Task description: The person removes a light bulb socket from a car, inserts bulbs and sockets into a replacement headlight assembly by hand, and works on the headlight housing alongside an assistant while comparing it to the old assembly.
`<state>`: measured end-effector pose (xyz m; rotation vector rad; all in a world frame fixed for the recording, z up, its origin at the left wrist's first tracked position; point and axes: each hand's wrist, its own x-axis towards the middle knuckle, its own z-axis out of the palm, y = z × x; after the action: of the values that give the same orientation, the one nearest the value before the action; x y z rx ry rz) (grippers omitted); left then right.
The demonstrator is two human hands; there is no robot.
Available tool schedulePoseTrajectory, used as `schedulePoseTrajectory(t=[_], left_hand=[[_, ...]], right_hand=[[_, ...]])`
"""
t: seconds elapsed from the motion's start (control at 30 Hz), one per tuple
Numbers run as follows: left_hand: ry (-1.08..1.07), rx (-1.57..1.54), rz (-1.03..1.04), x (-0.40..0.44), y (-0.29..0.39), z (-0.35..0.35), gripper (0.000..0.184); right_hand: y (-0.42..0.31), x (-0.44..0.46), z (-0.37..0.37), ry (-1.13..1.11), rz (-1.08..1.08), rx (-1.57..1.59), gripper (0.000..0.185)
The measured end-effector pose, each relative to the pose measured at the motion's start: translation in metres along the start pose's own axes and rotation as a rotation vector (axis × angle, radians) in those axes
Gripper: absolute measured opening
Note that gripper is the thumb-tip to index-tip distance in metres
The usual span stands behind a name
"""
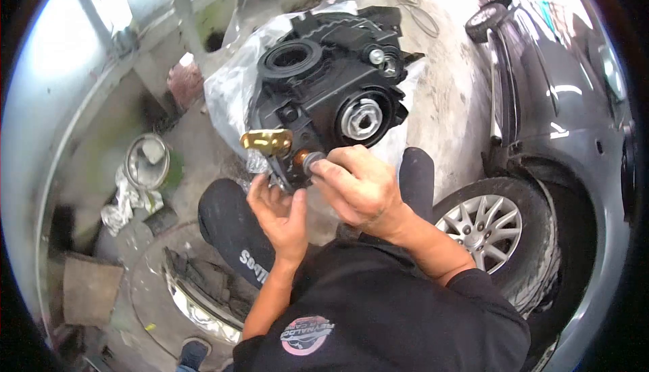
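Observation:
A black headlight assembly (311, 98) lies back side up in front of me on clear plastic wrapping (230, 98). My right hand (362, 189) pinches the grey socket of an amber bulb (301, 157), held at the near edge of the housing; whether the bulb sits in its hole I cannot tell. My left hand (280, 220) cups the near left corner of the headlight, fingers and thumb on either side of it. Just above those fingers is a gold-coloured metal bracket (269, 142). A silver bulb base (363, 119) shows in a round opening of the housing.
A dark car (561, 88) with a wheel (483, 230) stands close on my right. To the left are a metal can (150, 162), a crumpled rag (122, 203) and a cardboard piece (92, 289). Another lamp unit (199, 304) lies below left, near a shoe (194, 353).

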<state>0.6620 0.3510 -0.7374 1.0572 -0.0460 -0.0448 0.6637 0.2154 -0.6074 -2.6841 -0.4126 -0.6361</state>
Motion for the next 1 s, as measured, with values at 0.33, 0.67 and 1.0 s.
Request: schedulePoseTrajectory(t=[0.33, 0.67, 1.0], left_hand=[[-0.062, 0.151, -0.005, 0.005, 0.013, 0.003, 0.064], [-0.055, 0.058, -0.086, 0.006, 0.018, 0.014, 0.066], [-0.068, 0.015, -0.113, 0.004, 0.012, 0.006, 0.063]], right_hand=[[0.007, -0.01, -0.005, 0.035, 0.074, 0.087, 0.033], [0.022, -0.021, -0.014, 0.055, 0.172, 0.282, 0.028], [0.024, -0.038, -0.004, 0.01, 0.58, 0.583, 0.026]])
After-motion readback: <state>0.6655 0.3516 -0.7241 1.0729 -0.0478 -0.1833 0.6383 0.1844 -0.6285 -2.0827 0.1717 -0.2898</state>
